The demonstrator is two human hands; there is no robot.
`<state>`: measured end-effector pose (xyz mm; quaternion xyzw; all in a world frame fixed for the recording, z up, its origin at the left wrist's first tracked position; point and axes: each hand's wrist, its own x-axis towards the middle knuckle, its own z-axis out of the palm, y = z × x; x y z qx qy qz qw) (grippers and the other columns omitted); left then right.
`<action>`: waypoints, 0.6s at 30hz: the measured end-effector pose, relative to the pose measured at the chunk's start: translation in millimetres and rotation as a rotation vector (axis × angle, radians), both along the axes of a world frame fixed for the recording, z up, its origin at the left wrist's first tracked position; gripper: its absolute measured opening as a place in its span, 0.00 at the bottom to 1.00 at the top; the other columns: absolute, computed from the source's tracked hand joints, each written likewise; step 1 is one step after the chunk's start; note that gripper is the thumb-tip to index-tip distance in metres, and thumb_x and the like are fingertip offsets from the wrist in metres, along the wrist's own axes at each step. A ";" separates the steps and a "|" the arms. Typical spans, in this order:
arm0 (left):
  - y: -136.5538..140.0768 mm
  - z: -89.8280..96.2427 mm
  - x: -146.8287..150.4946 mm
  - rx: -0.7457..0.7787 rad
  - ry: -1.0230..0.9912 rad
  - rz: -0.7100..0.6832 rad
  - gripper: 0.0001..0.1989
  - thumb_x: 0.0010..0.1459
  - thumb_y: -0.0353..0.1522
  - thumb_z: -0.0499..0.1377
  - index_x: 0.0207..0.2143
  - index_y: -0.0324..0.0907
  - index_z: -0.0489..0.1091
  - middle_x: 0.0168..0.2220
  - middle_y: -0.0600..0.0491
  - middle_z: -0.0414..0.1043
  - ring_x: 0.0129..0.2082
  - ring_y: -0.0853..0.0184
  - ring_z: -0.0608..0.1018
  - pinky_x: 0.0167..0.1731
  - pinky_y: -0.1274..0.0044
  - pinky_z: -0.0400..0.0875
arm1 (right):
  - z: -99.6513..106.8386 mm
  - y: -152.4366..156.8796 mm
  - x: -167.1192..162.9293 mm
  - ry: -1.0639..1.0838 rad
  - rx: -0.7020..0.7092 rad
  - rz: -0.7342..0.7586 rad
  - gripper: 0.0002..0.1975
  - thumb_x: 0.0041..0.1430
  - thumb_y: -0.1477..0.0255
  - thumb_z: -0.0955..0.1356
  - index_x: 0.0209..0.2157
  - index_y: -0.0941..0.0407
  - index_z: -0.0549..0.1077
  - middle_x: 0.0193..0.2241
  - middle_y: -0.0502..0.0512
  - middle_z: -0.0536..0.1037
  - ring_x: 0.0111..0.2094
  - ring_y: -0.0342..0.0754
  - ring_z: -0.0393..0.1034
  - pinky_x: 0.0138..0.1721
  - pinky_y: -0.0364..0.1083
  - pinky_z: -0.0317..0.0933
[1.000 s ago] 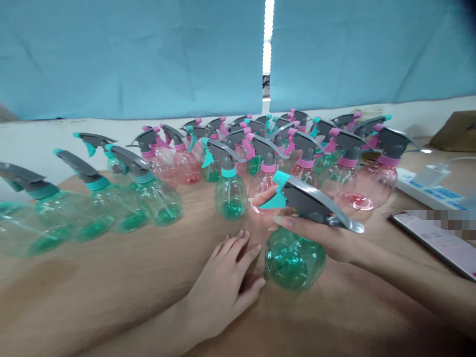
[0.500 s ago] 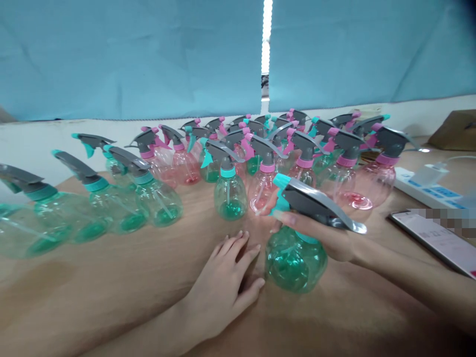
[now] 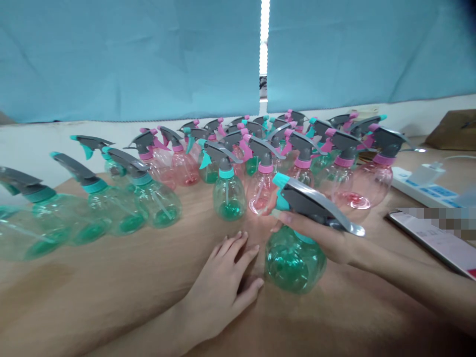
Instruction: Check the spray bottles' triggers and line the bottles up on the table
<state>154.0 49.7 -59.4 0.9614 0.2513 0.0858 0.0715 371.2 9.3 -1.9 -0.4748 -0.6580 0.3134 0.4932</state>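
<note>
My right hand (image 3: 327, 238) is wrapped round the neck of a green spray bottle (image 3: 295, 265) with a grey and turquoise trigger head. The bottle is slightly tilted, and some of my fingers are hidden behind its neck. Resting on the wooden table (image 3: 141, 287), my left hand (image 3: 223, 282) lies palm down with its fingers apart, just left of that bottle and holding nothing. Beyond my hands stand another green spray bottle (image 3: 229, 198) and a pink spray bottle (image 3: 261, 191).
Several green spray bottles (image 3: 158, 203) line the left side, and several pink and green ones crowd the back. On the right are a phone (image 3: 431, 238), a white power strip (image 3: 420, 186) with a plugged-in charger (image 3: 427, 173), and a brown box (image 3: 451, 131). A blue cloth (image 3: 148, 59) hangs behind.
Almost nothing differs; the whole view has shifted very slightly. Both hands and the held spray bottle keep their places.
</note>
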 end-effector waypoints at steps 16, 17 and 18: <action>-1.1 1.2 0.2 -0.014 0.007 0.001 0.23 0.63 0.39 0.55 0.58 0.40 0.61 0.61 0.41 0.58 0.60 0.52 0.61 0.56 0.58 0.59 | 6.2 0.3 -6.3 0.056 -0.059 0.007 0.11 0.58 0.64 0.67 0.42 0.51 0.71 0.28 0.48 0.73 0.28 0.44 0.69 0.29 0.43 0.63; -1.1 1.5 0.4 -0.015 0.005 0.000 0.23 0.63 0.39 0.55 0.58 0.40 0.61 0.61 0.41 0.58 0.60 0.52 0.61 0.56 0.57 0.59 | 6.6 0.2 -6.5 0.064 -0.054 0.007 0.11 0.58 0.64 0.67 0.42 0.51 0.71 0.28 0.48 0.73 0.28 0.44 0.68 0.29 0.43 0.63; -1.2 1.6 0.6 -0.015 0.003 0.000 0.23 0.63 0.39 0.55 0.58 0.40 0.61 0.61 0.41 0.58 0.60 0.52 0.61 0.56 0.57 0.59 | 6.7 0.1 -6.7 0.071 -0.051 0.006 0.11 0.58 0.64 0.67 0.42 0.51 0.71 0.28 0.48 0.72 0.28 0.44 0.68 0.29 0.43 0.62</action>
